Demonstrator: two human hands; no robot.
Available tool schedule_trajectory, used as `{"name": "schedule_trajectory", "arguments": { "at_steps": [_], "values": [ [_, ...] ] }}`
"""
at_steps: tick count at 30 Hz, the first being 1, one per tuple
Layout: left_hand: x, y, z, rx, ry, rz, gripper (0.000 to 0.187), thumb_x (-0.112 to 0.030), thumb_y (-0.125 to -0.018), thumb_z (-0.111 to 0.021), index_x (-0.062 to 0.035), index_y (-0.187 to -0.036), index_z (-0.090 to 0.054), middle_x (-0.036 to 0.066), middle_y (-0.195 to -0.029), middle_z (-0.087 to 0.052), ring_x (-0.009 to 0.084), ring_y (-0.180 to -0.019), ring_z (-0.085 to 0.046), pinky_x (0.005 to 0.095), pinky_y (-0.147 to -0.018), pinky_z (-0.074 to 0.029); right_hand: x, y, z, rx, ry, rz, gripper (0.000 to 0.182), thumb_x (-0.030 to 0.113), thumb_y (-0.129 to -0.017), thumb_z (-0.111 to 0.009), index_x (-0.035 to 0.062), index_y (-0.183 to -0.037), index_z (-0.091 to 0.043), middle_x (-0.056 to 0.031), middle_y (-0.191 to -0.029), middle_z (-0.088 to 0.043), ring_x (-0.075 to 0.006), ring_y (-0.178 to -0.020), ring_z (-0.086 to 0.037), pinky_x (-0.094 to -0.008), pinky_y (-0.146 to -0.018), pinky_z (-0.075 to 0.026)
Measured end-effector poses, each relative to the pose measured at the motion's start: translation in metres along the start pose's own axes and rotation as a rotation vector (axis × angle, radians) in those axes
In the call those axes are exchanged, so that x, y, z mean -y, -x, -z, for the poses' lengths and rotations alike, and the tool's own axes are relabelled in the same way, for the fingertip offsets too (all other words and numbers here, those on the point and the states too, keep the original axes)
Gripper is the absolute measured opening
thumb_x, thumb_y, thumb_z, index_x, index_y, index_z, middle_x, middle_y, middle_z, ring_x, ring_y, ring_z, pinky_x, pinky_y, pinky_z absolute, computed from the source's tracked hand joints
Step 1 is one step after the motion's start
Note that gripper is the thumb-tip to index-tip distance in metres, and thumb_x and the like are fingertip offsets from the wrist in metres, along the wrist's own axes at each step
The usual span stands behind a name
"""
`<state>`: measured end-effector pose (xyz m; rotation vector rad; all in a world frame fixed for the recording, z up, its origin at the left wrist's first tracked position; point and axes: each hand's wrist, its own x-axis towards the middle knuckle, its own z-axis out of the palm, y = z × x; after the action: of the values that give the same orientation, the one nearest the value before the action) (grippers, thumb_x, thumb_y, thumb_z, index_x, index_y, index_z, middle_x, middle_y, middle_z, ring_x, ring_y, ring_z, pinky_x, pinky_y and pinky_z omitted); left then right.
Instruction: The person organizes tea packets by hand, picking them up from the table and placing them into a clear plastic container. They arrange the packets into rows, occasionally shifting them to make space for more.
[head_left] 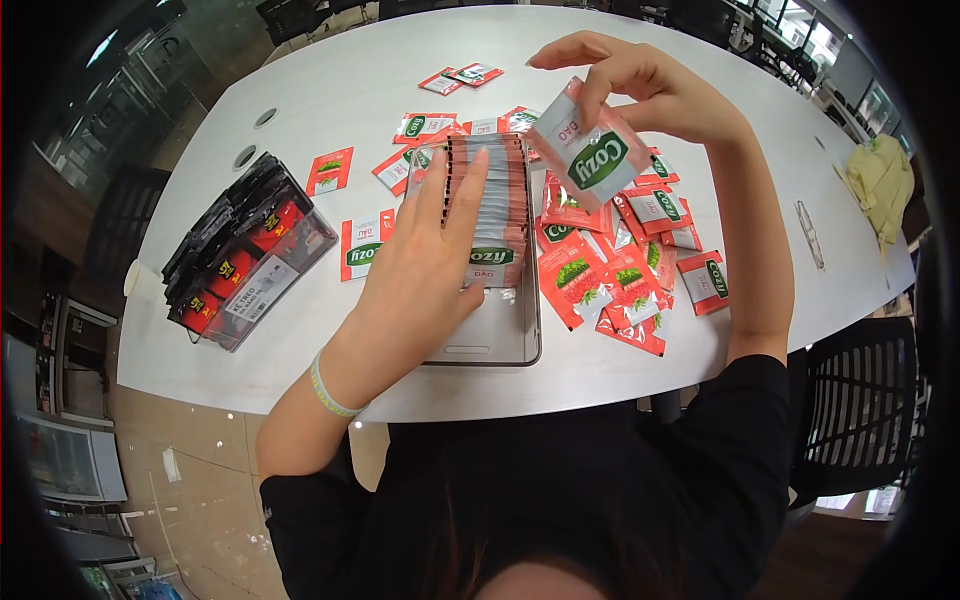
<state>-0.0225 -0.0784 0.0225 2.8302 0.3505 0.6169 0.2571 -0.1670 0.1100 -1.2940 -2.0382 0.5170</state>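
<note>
My right hand (pixel 665 90) is raised over the table and pinches a red and white Cozy tea sachet (pixel 590 150) between thumb and fingers. A clear plastic box (pixel 495 335) stands in front of me, and a row of upright tea sachets (pixel 503 190) is packed in its far part. Across that row lies my left hand (pixel 410 270), its fingers stretched out and apart. Right of the box spreads a loose pile of tea sachets (pixel 600 275), below the held one. The near end of the box shows its bare bottom.
At the left stands another clear box (pixel 255 305) of black and red packets. Single sachets (pixel 330 172) lie left of and beyond the middle box, with a few (pixel 460 77) farther back. A pen-like object (pixel 808 235) and yellow-green cloth (pixel 880 190) are at the right.
</note>
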Motion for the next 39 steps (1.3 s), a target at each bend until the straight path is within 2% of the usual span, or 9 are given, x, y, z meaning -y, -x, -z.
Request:
{"name": "schedule_trajectory", "arguments": {
  "at_steps": [7,14,16,20,25,29,32,34,39],
  "values": [
    [-0.005,0.001,0.002,-0.038,-0.298,0.047,0.105,-0.016,-0.068,-0.079,-0.0062,-0.153,-0.019,0.033,-0.151,-0.019,0.0534,-0.139,-0.018,0.0552,-0.109,-0.031,0.025,-0.001,-0.008,0.107,-0.045,-0.148,0.01,0.006,-0.077,-0.066,0.0009,-0.085,-0.069,-0.0075,-0.108,-0.062,-0.0179,-0.091,-0.061,-0.0321,-0.09,-0.048],
    [0.006,0.002,-0.005,0.024,0.01,0.096,0.101,-0.021,-0.069,-0.08,-0.0023,-0.15,-0.022,0.037,-0.148,-0.021,0.0512,-0.135,-0.03,0.0493,-0.111,-0.031,0.048,-0.005,-0.037,0.07,0.026,-0.068,0.05,-0.006,-0.07,-0.066,0.0037,-0.118,-0.056,-0.0056,-0.104,-0.06,-0.0179,-0.091,-0.062,-0.0308,-0.083,-0.054],
    [0.013,0.003,-0.012,-0.111,-0.095,-0.051,0.109,-0.02,-0.067,-0.082,0.0022,-0.15,-0.015,0.039,-0.136,-0.035,0.0571,-0.125,-0.039,0.0463,-0.083,-0.056,0.055,-0.007,-0.058,-0.002,0.149,0.143,0.054,-0.006,-0.073,-0.068,0.0033,-0.124,-0.052,-0.0134,-0.098,-0.064,-0.0297,-0.093,-0.066,-0.0397,-0.077,-0.054],
    [0.011,0.001,-0.006,-0.001,-0.161,-0.029,0.109,-0.021,-0.067,-0.081,0.0027,-0.15,-0.014,0.037,-0.131,-0.042,0.0565,-0.123,-0.042,0.0451,-0.077,-0.058,0.066,0.001,-0.085,0.001,0.485,0.039,0.078,-0.003,-0.069,-0.073,0.0104,-0.138,-0.04,-0.0198,-0.102,-0.07,-0.035,-0.084,-0.069,-0.0361,-0.068,-0.055],
    [0.005,-0.001,0.005,0.105,-0.087,0.074,0.075,-0.018,-0.069,-0.074,0.0103,-0.13,-0.039,0.023,-0.129,-0.05,0.0475,-0.125,-0.043,0.048,-0.098,-0.045,0.076,0.0,-0.08,-0.01,0.483,-0.064,0.068,-0.003,-0.068,-0.075,0.0067,-0.129,-0.046,-0.0177,-0.096,-0.069,-0.0341,-0.082,-0.069,-0.0358,-0.065,-0.053],
    [0.014,-0.004,0.01,0.194,-0.112,0.112,0.078,-0.017,-0.069,-0.074,0.0055,-0.135,-0.039,0.022,-0.134,-0.049,0.0441,-0.125,-0.044,0.0462,-0.096,-0.047,0.066,-0.004,-0.082,-0.142,0.474,0.133,0.061,-0.003,-0.067,-0.075,0.0058,-0.122,-0.05,-0.0132,-0.089,-0.068,-0.0293,-0.074,-0.067,-0.0341,-0.063,-0.051],
    [0.021,-0.003,0.007,0.05,-0.072,0.009,0.104,-0.013,-0.066,-0.075,-0.0011,-0.152,-0.015,0.018,-0.1,-0.068,0.0502,-0.122,-0.048,0.0477,-0.077,-0.057,0.073,-0.005,-0.081,-0.094,0.374,0.027,0.06,-0.002,-0.068,-0.076,0.0068,-0.122,-0.052,-0.0107,-0.083,-0.065,-0.0246,-0.068,-0.064,-0.0323,-0.063,-0.049],
    [0.015,-0.005,0.013,0.124,-0.059,0.143,0.086,-0.019,-0.069,-0.075,-0.0003,-0.143,-0.035,0.018,-0.146,-0.041,0.0361,-0.125,-0.047,0.0431,-0.096,-0.048,0.074,-0.008,-0.086,-0.131,0.362,0.023,0.059,-0.004,-0.066,-0.073,0.0059,-0.12,-0.051,-0.0116,-0.084,-0.067,-0.0287,-0.07,-0.065,-0.0358,-0.064,-0.05],
    [0.014,-0.003,0.012,0.137,-0.128,0.084,0.09,-0.019,-0.069,-0.075,-0.0007,-0.145,-0.031,0.02,-0.141,-0.044,0.0372,-0.123,-0.048,0.0426,-0.092,-0.05,0.069,-0.011,-0.091,-0.133,0.35,0.019,0.057,-0.005,-0.065,-0.07,0.0046,-0.119,-0.052,-0.0122,-0.085,-0.069,-0.0335,-0.073,-0.065,-0.0396,-0.067,-0.05]
  ]
}}
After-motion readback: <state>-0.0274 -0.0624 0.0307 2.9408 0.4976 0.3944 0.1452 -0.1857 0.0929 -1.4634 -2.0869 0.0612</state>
